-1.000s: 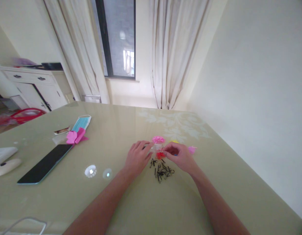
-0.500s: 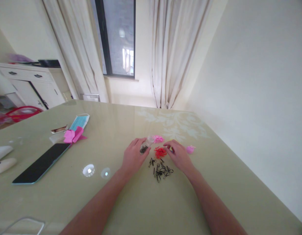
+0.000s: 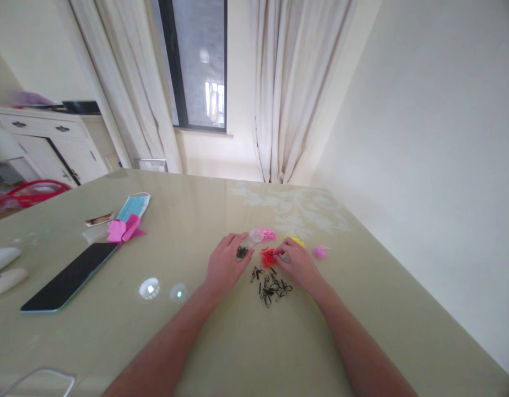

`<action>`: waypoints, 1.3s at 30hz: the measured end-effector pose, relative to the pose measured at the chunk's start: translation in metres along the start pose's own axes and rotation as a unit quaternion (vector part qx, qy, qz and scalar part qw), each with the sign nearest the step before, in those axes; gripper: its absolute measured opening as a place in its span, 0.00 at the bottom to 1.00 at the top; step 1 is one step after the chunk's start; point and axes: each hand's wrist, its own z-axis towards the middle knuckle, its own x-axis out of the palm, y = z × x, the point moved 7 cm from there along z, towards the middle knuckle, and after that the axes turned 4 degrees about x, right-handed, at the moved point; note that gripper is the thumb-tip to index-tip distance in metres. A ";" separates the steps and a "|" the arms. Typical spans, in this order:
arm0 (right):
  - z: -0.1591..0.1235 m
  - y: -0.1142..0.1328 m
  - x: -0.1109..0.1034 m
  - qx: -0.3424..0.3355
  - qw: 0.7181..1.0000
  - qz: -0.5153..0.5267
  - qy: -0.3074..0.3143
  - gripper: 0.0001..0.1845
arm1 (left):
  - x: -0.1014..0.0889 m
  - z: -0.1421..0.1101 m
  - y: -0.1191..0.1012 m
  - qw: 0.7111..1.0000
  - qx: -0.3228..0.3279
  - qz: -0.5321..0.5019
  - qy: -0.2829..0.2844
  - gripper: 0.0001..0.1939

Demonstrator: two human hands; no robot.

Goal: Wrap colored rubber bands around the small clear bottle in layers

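My left hand (image 3: pixel 227 260) is curled round a clear plastic container (image 3: pixel 255 238) that lies tipped toward the right. Small black rubber bands (image 3: pixel 242 252) show between its thumb and fingers, seemingly inside the container. Over a heap of red rubber bands (image 3: pixel 267 257), my right hand (image 3: pixel 298 262) has thumb and forefinger pinched together, with a thin black band showing at the tips. Nearer me lies a loose spread of black rubber bands (image 3: pixel 274 289). Beyond the hands are pink rubber bands (image 3: pixel 267 234) and yellow rubber bands (image 3: pixel 297 240).
A light purple clump (image 3: pixel 320 252) sits right of my right hand. On the left lie a dark phone (image 3: pixel 72 275), pink paper (image 3: pixel 126 229), a blue face mask (image 3: pixel 134 207) and a white object (image 3: pixel 6 281). A wall (image 3: pixel 436 138) borders the table's right side.
My right hand has shifted slightly left and its fingertips have closed over the red heap, uncovering more yellow bands behind it. My left hand stays in place.
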 end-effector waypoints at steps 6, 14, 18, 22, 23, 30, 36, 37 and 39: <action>0.000 -0.001 -0.026 -0.009 0.992 0.109 -0.068 0.05 | 0.001 -0.001 0.000 0.999 0.023 0.038 0.000 0.18; -0.011 0.030 -0.043 -0.066 0.982 0.144 -0.103 0.09 | 0.006 -0.005 -0.010 0.988 0.105 0.112 0.023 0.19; -0.014 0.037 -0.038 -0.071 0.981 0.148 -0.107 0.13 | 0.008 -0.006 -0.014 0.989 0.115 0.089 0.034 0.19; -0.015 0.038 -0.033 -0.057 0.981 0.156 -0.098 0.14 | 0.003 -0.002 -0.002 0.998 0.030 0.052 0.006 0.17; -0.016 0.042 -0.028 -0.070 0.985 0.139 -0.073 0.13 | 0.002 -0.001 0.002 0.999 0.007 0.046 -0.003 0.17; -0.027 0.075 0.020 -0.184 0.978 -0.050 0.078 0.16 | -0.001 0.003 0.013 0.999 -0.031 0.032 -0.018 0.17; -0.029 0.076 0.012 -0.220 0.966 -0.050 0.129 0.07 | -0.001 0.002 0.012 0.999 -0.028 0.035 -0.019 0.17; -0.030 0.075 0.009 -0.217 0.966 -0.034 0.138 0.07 | -0.002 0.002 0.012 0.999 -0.029 0.035 -0.020 0.17; -0.031 0.072 0.004 -0.200 0.967 -0.004 0.158 0.07 | -0.003 0.002 0.012 0.999 -0.033 0.033 -0.020 0.17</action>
